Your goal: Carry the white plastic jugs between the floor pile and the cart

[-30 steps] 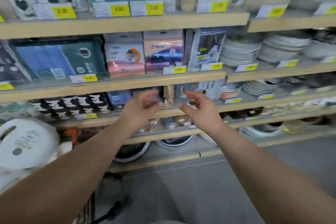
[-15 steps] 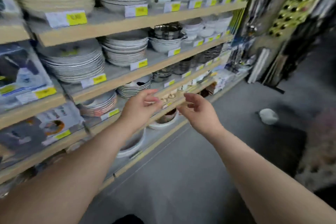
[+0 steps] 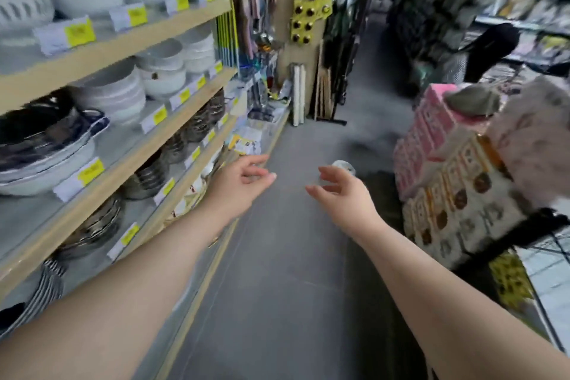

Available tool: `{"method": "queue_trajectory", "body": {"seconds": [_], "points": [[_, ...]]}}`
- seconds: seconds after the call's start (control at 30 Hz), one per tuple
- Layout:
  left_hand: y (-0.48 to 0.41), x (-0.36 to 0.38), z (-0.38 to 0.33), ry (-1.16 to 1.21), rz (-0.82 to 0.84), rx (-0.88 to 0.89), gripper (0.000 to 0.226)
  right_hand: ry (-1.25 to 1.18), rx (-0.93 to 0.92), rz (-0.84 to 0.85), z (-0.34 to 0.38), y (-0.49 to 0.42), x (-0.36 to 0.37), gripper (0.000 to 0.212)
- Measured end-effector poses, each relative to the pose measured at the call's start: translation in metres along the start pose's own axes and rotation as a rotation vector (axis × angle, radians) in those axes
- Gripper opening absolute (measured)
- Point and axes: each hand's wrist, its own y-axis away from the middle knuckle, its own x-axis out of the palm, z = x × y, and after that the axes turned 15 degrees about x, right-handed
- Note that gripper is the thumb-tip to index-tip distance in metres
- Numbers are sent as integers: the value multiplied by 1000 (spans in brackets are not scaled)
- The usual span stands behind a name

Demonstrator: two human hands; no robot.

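Both arms reach out in front, over the grey floor [image 3: 277, 287] of a shop aisle. The left hand [image 3: 239, 183] is out in the air with its fingers loosely bent, and it holds nothing. It is just beside the edge of the wooden shelves [image 3: 172, 129] on the left, near the lowest rows. The right hand [image 3: 342, 194] is also loose and half open, and it holds nothing too. The two hands are near each other but do not touch.

A small pale round thing [image 3: 344, 166] lies on the floor just past the right hand's fingers. It is blurry, so it may be a lid or a little pot.

The shelves carry white bowls [image 3: 160, 71] up high, shiny metal bowls [image 3: 148, 174] lower down, and a dark dish with a blue rim [image 3: 46, 145] at the left. Yellow price tags [image 3: 91, 171] are stuck along the shelf edges.

On the right stands a stack of pink and white boxes [image 3: 444, 182]. A yellow card with dark round knobs [image 3: 310, 0] hangs on a post at the end of the shelves.
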Motion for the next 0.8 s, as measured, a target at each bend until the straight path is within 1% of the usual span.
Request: {"method": "queue_trajectory", "body": {"seconds": [0.07, 0.17, 0.33, 0.57, 0.8], "points": [[-46, 15, 5, 11, 59, 24, 35, -34, 46, -59, 0, -34, -12, 45], [-103, 42, 21, 32, 134, 34, 34, -18, 123, -111, -7, -82, -29, 47], [-194, 93, 64, 58, 231, 22, 31, -11, 209, -165, -28, -172, -52, 49], [-333, 164, 110, 45, 246, -31, 35, -9, 278, -137, -42, -336, -81, 51], [-459, 200, 144, 81, 239, -68, 31, 3, 317, -134, -25, -483, -97, 51]]}}
